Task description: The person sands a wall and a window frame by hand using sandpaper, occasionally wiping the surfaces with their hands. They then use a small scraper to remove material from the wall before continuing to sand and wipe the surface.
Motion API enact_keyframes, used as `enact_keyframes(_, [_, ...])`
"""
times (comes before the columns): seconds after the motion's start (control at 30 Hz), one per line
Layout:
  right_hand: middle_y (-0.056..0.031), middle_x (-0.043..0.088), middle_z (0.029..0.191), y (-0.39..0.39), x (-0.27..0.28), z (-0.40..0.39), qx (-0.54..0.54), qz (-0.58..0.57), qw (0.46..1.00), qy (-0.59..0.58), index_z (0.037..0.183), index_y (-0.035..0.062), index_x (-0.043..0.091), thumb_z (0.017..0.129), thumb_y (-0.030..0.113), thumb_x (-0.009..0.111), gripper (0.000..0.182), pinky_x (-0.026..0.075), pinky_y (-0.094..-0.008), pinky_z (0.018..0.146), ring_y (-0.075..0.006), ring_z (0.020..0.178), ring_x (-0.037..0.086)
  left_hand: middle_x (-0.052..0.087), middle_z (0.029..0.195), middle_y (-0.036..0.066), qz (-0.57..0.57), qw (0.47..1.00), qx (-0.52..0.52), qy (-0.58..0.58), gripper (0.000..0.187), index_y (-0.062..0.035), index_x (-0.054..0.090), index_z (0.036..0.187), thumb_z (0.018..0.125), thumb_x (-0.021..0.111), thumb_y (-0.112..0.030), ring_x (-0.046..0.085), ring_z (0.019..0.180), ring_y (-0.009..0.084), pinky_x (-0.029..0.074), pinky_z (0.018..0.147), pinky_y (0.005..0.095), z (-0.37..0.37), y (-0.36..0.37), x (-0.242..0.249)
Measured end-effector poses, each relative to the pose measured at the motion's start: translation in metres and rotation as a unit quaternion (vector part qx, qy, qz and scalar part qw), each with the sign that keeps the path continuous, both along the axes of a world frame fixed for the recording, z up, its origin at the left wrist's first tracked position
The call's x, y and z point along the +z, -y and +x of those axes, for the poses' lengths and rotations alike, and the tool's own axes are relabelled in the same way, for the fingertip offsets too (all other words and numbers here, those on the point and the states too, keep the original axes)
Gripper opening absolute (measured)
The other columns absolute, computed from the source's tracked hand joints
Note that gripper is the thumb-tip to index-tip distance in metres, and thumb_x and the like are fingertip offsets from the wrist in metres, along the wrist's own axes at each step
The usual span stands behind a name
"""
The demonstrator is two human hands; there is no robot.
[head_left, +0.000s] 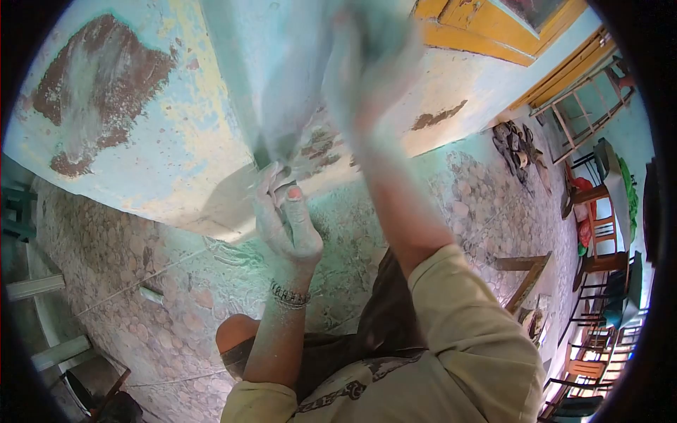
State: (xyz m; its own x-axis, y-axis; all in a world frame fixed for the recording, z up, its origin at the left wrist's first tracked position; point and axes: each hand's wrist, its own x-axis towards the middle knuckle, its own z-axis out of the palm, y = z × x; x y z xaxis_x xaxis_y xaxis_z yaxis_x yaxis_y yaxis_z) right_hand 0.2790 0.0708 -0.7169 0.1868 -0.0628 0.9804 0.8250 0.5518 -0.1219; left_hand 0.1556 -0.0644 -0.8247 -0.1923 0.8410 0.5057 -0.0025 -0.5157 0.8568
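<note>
My left hand (290, 224), coated in pale dust and wearing a beaded bracelet (289, 295), is closed low beside the wall corner, thumb up. From its curled fingers a flat grey scraper-like blade (282, 149) points up against the wall. My right hand (363, 74) is raised higher along the wall and smeared by motion, its fingers around a dark greenish lump; I cannot tell what it is. The wall (204, 134) is pale blue with yellowish patches, and bare brown plaster (106, 84) shows at the left.
Pebble-patterned floor (169, 296) lies below, dusty near the wall. A yellow wooden frame (486, 32) is set in the wall at upper right. Several shoes (518, 151), a ladder (582, 113) and stacked chairs (599, 282) stand at the right. A small pale piece (151, 295) lies at the left.
</note>
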Motion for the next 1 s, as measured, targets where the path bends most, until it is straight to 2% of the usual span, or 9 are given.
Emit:
enact_keyframes(0.1, [-0.0150, 0.060, 0.080, 0.000, 0.076, -0.004, 0.037, 0.066, 0.996, -0.052, 0.092, -0.0001, 0.058, 0.085, 0.018, 0.071, 0.024, 0.042, -0.0397, 0.071, -0.0318, 0.075, 0.056, 0.046, 0.136, 0.023, 0.022, 0.992, 0.035, -0.116, 0.046, 0.0074, 0.039, 0.133, 0.101, 0.048, -0.024, 0.050, 0.120, 0.0289, 0.044, 0.098, 0.0395, 0.004, -0.004, 0.000])
enact_keyframes(0.17, [-0.0134, 0.059, 0.080, 0.001, 0.059, -0.007, 0.070, 0.020, 0.992, -0.099, 0.090, 0.0012, 0.058, 0.084, 0.017, 0.072, 0.022, 0.041, -0.0396, 0.072, -0.0311, 0.075, 0.055, 0.043, 0.139, 0.023, 0.039, 0.992, 0.036, -0.113, 0.045, 0.0072, 0.041, 0.133, 0.101, 0.050, -0.023, 0.048, 0.123, 0.0292, 0.043, 0.099, 0.0394, 0.006, -0.007, -0.005])
enact_keyframes(0.27, [-0.0052, 0.061, 0.086, 0.022, -0.061, -0.013, 0.090, -0.044, 0.994, -0.033, 0.098, 0.0014, 0.059, 0.085, 0.008, 0.071, 0.018, 0.044, -0.0252, 0.076, -0.0171, 0.083, 0.056, 0.043, 0.140, 0.022, 0.027, 0.998, 0.025, -0.051, 0.043, 0.0069, 0.042, 0.132, 0.099, 0.052, -0.019, 0.045, 0.127, 0.0290, 0.041, 0.102, 0.0399, 0.006, -0.006, -0.006])
enact_keyframes(0.33, [-0.0078, 0.063, 0.088, 0.045, -0.103, -0.020, 0.050, -0.158, 0.986, -0.028, 0.094, 0.0021, 0.061, 0.085, 0.006, 0.071, 0.014, 0.045, -0.0264, 0.077, -0.0202, 0.083, 0.057, 0.044, 0.139, 0.022, 0.015, 1.000, 0.020, -0.016, 0.041, 0.0068, 0.043, 0.131, 0.098, 0.053, -0.017, 0.045, 0.127, 0.0283, 0.041, 0.102, 0.0398, 0.006, -0.005, -0.003])
enact_keyframes(0.5, [-0.0099, 0.064, 0.090, 0.018, 0.027, -0.013, 0.057, -0.029, 0.998, -0.008, 0.091, 0.0009, 0.060, 0.084, 0.005, 0.070, 0.013, 0.045, -0.0273, 0.072, -0.0207, 0.078, 0.058, 0.047, 0.136, 0.020, 0.008, 0.998, 0.028, -0.053, 0.040, 0.0066, 0.045, 0.131, 0.097, 0.056, -0.012, 0.049, 0.122, 0.0261, 0.046, 0.097, 0.0370, 0.005, -0.003, -0.004])
enact_keyframes(0.57, [-0.0097, 0.063, 0.089, 0.019, 0.036, -0.009, 0.059, -0.066, 0.996, -0.012, 0.092, -0.0004, 0.060, 0.085, 0.006, 0.070, 0.014, 0.045, -0.0269, 0.072, -0.0200, 0.077, 0.058, 0.047, 0.135, 0.020, 0.005, 0.998, 0.029, -0.061, 0.040, 0.0066, 0.045, 0.130, 0.096, 0.056, -0.011, 0.051, 0.120, 0.0260, 0.047, 0.095, 0.0362, 0.006, -0.004, -0.005])
enact_keyframes(0.67, [-0.0092, 0.057, 0.078, 0.018, -0.024, -0.013, 0.033, -0.064, 0.997, -0.039, 0.085, 0.0067, 0.059, 0.077, 0.012, 0.074, 0.019, 0.036, -0.0431, 0.075, -0.0314, 0.077, 0.053, 0.045, 0.138, 0.021, -0.002, 0.999, 0.024, -0.048, 0.040, 0.0066, 0.044, 0.131, 0.097, 0.054, -0.012, 0.049, 0.123, 0.0267, 0.046, 0.096, 0.0371, 0.006, -0.006, -0.005])
enact_keyframes(0.73, [-0.0079, 0.062, 0.087, 0.045, -0.075, -0.011, -0.039, -0.162, 0.985, 0.053, 0.093, -0.0008, 0.060, 0.082, 0.003, 0.071, 0.016, 0.045, -0.0272, 0.074, -0.0166, 0.079, 0.057, 0.041, 0.142, 0.022, -0.007, 0.999, 0.021, -0.043, 0.041, 0.0069, 0.042, 0.133, 0.099, 0.051, -0.014, 0.045, 0.128, 0.0282, 0.044, 0.100, 0.0387, 0.005, -0.006, -0.003])
enact_keyframes(1.0, [-0.0067, 0.060, 0.085, 0.012, 0.035, -0.017, 0.121, -0.027, 0.991, -0.046, 0.096, -0.0022, 0.058, 0.084, -0.004, 0.067, 0.015, 0.044, -0.0289, 0.071, -0.0169, 0.079, 0.055, 0.016, 0.156, 0.027, 0.014, 0.981, -0.003, -0.196, 0.050, 0.0077, 0.030, 0.144, 0.100, 0.042, -0.012, 0.014, 0.146, 0.0393, 0.029, 0.113, 0.0461, 0.007, -0.009, 0.008])
